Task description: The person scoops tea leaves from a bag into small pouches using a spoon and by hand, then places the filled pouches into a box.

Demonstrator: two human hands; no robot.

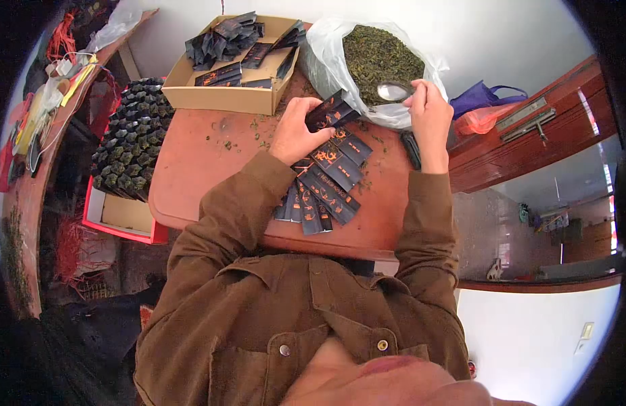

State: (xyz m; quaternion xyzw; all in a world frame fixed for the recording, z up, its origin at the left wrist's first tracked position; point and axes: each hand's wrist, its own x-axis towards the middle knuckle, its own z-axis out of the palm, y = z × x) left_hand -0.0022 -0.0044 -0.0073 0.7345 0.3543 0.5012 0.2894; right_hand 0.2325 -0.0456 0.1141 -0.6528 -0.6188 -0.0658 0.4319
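White wall rises behind a red desk bearing a bag of leaves. Left of the bag sits a box; on the bag's near side, packets fan out. The left hand grips another packet just beside the bag; the right hand pinches a spoon over its leaves.

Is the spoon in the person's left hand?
No, the right hand holds the spoon, while the left hand holds a black packet.

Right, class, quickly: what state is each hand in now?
Left hand: closed, holding a black packet.
Right hand: closed, holding a spoon.
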